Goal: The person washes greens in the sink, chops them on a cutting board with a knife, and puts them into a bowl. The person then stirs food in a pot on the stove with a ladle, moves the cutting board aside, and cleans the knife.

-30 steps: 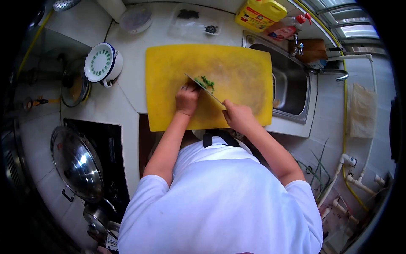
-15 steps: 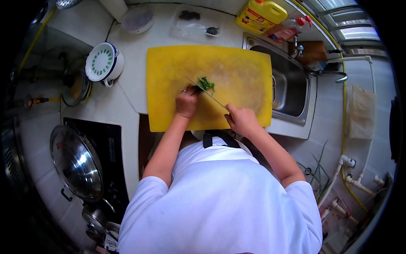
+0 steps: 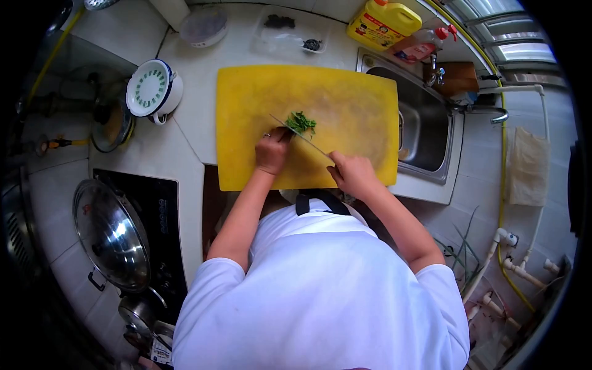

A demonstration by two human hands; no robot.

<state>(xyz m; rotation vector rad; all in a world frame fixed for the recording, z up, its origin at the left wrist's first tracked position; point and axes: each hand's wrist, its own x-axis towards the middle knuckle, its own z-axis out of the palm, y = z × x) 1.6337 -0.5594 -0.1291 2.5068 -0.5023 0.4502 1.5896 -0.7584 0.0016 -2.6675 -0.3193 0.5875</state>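
Observation:
A knife (image 3: 310,143) lies slantwise over the yellow cutting board (image 3: 246,92), its handle in my right hand (image 3: 354,174), which is closed round it. On the blade's left side my left hand (image 3: 272,152) is closed, with curled fingers close to the blade. Something dark shows at those fingertips, too small to name. Chopped green leaves (image 3: 301,122) form a small pile just beyond the blade, near the middle of the board.
Right of the board is a steel sink (image 3: 425,126) with a tap. White enamel pots (image 3: 151,89) stand to the left, above a black cooktop (image 3: 163,222) and a large lidded wok (image 3: 111,234). Behind the board are a plastic tray (image 3: 290,38) and a yellow jug (image 3: 383,24).
The pile of chopped green leaves beyond the blade has grown. Both hands and the knife have stayed almost in place, with only slight shifts.

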